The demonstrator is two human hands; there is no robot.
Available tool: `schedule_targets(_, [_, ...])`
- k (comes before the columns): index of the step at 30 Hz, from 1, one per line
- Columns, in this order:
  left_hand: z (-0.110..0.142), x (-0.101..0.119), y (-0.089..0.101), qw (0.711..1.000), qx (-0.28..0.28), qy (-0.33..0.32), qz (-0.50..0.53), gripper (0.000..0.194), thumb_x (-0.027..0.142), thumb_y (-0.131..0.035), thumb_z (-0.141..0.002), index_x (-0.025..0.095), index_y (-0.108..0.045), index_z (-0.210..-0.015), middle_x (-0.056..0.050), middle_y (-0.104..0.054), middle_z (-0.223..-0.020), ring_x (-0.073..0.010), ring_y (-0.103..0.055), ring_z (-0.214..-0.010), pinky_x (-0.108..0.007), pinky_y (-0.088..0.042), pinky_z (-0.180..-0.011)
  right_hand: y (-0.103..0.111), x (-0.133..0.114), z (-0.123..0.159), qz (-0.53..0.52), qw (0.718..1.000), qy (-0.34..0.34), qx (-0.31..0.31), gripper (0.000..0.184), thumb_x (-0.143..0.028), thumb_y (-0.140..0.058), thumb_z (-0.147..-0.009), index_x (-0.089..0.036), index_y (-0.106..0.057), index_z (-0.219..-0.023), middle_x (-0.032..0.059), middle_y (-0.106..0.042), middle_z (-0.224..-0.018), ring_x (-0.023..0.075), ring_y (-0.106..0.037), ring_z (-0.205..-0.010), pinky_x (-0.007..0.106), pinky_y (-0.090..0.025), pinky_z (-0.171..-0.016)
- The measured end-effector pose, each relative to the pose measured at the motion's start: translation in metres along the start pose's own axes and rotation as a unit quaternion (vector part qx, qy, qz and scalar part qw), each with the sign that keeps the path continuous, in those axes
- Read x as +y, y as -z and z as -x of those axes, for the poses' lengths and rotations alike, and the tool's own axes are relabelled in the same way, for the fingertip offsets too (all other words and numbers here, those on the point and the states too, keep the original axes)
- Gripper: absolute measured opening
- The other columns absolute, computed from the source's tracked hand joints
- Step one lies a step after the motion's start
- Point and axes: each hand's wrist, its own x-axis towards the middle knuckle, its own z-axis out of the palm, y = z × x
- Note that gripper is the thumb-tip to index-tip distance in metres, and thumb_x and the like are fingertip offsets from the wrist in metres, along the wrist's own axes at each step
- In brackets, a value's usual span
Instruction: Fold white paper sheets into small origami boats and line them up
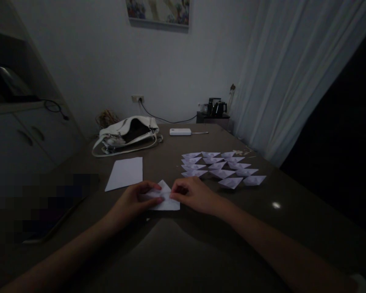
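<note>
Toward the near side of the dark table, midway between its left and right edges, a piece of folded white paper is held in both hands, its peak pointing to the far edge. The left hand grips its left part, thumb and fingers close together on the paper; the right hand has thumb and forefinger narrowed to a pinch at its right side. Just beyond the left hand lies a flat white sheet, nearer the left edge. Past the right hand, toward the right edge, folded paper boats stand in several rows, with small pale scraps behind them by that edge. Close to the far left corner sits an open white bag; a white device with a short cord lies near the middle of the far edge.
</note>
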Motion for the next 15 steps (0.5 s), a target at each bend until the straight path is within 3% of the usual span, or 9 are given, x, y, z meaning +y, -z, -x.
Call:
schedule_targets(5, [0.001, 0.003, 0.001, 0.999, 0.042, 0.023, 0.009, 0.043, 0.046, -0.071, -0.064, 0.016, -0.060, -0.093, 0.000, -0.064, -0.075, -0.0139, -0.054, -0.055, -0.020, -0.036, -0.046, -0.003, -0.004, 0.000, -0.031, 0.998, 0.008, 0.047, 0.009, -0.023, -0.056, -0.084, -0.015, -0.060, -0.087, 0.0003, -0.060, -0.073, 0.0102, -0.055, -0.067, 0.022, -0.040, -0.062])
schedule_targets(9, [0.002, 0.004, 0.001, 0.997, 0.039, 0.024, 0.055, 0.042, 0.045, -0.071, -0.064, 0.018, -0.055, -0.092, 0.002, -0.063, -0.071, -0.0112, -0.051, -0.048, -0.019, -0.033, -0.041, -0.005, -0.006, 0.000, -0.075, 0.994, -0.012, 0.080, 0.025, -0.022, -0.057, -0.083, -0.017, -0.054, -0.107, -0.0013, -0.060, -0.071, 0.0106, -0.055, -0.064, 0.023, -0.041, -0.062])
schedule_targets(15, [0.002, 0.003, 0.001, 0.994, 0.032, 0.033, 0.103, 0.041, 0.041, -0.074, -0.062, 0.019, -0.053, -0.090, 0.004, -0.064, -0.068, -0.0119, -0.054, -0.047, -0.019, -0.036, -0.042, -0.008, 0.004, -0.002, -0.147, 0.987, -0.037, 0.045, 0.037, -0.027, -0.066, -0.076, -0.016, -0.057, -0.110, 0.0013, -0.063, -0.076, 0.0126, -0.058, -0.066, 0.025, -0.044, -0.061])
